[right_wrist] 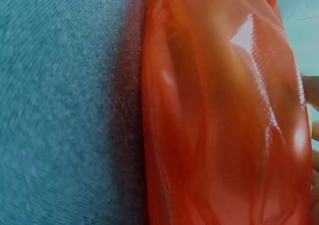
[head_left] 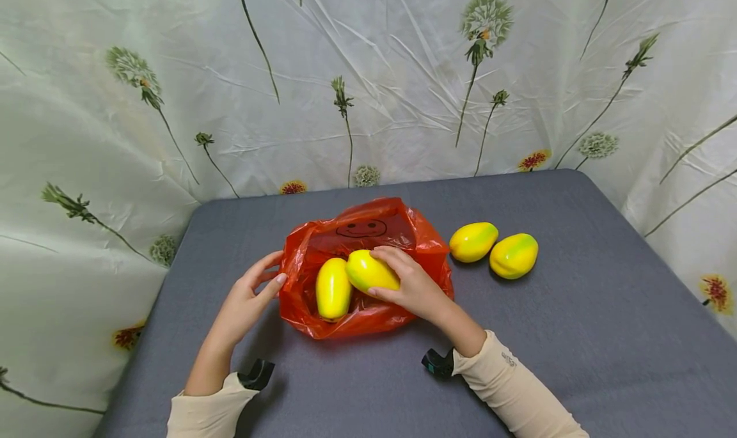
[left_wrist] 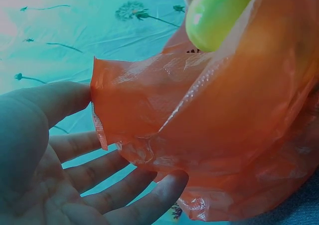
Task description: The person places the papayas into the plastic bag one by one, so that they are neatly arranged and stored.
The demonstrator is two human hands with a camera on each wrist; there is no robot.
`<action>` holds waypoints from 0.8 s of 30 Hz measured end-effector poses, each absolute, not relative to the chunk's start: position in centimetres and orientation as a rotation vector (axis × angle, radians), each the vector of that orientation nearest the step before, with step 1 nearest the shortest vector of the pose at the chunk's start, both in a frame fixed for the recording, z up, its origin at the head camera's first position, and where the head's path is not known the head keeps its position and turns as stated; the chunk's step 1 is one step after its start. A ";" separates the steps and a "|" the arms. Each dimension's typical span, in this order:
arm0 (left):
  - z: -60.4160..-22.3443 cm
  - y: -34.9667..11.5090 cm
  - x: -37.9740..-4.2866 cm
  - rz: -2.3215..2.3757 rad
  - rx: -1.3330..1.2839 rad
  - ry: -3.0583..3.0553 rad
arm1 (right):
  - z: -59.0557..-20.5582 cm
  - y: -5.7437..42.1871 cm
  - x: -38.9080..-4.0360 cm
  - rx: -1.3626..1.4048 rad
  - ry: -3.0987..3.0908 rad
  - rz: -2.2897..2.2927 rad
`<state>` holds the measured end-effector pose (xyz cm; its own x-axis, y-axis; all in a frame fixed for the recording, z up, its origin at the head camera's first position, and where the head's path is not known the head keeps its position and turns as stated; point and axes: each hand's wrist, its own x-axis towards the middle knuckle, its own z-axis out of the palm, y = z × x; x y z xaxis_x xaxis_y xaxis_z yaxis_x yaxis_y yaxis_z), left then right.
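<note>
A red plastic bag (head_left: pixel 363 326) with a smiley face on its inner back wall stands open-mouthed on the grey surface. My left hand (head_left: pixel 247 297) touches its left edge. The thumb and straight, spread fingers meet the rim, with gaps between them in the left wrist view. Inside the mouth, my right hand (head_left: pixel 414 284) grips a glossy yellow-green oval fruit (head_left: pixel 368 270), thumb and fingers around its right end. Beside it in the bag lies a second such fruit (head_left: pixel 334 289). In the right wrist view the bag's wall (right_wrist: pixel 219 110) hides most of the right hand.
Two more yellow-green fruits, one (head_left: pixel 473 242) near the bag and another (head_left: pixel 514 256) farther right, lie on the grey cloth-covered table (head_left: pixel 604 336). A pale curtain (head_left: pixel 403 61) printed with dandelions hangs behind and along the sides.
</note>
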<state>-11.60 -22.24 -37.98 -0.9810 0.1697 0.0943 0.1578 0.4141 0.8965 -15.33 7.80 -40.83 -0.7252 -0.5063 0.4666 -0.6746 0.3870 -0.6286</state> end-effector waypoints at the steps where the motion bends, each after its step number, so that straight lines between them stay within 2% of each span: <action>1: -38.0 -22.2 -11.6 1.667 0.305 2.633 | -40.9 7.8 -15.4 1.055 -2.455 1.247; 24: -37.8 -22.2 -11.5 1.666 0.293 2.632 | -41.1 7.9 -15.2 1.087 -2.564 1.212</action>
